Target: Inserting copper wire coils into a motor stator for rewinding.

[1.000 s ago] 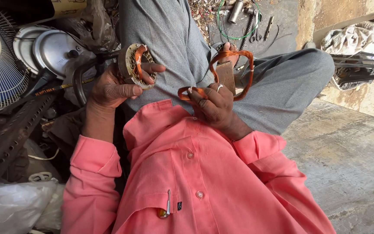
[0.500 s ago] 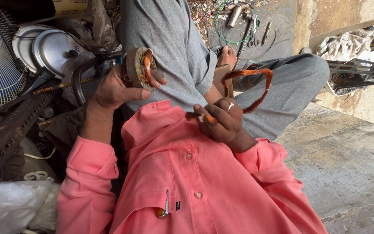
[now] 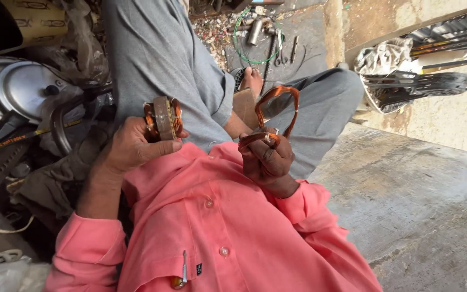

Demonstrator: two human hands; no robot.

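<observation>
Head view is looking down a pink shirt (image 3: 212, 232) whose lower edge is running off the frame, so the person's trunk is cut short. Just above the shirt's left shoulder, the left hand (image 3: 133, 148) is clenching a small wound motor stator (image 3: 163, 118); the palm is covering its lower half, and only the metal ring and the copper winding bulging on both sides are showing. Above the shirt's middle, the right hand (image 3: 266, 159) is pinching a loose loop of copper wire coil (image 3: 277, 111) at its lower end, the fingers hiding where the strands are meeting. Beyond the shirt, grey trouser legs (image 3: 174, 70) are folding away, with a bare foot (image 3: 252, 81) half hidden between them. Small metal tools (image 3: 271, 40) on the ground past the foot are too small to identify.

Compared with half a second ago, the coil is standing more upright and narrower, the stator is sitting lower and closer to the shirt, and the hands are drawing nearer each other.
</observation>
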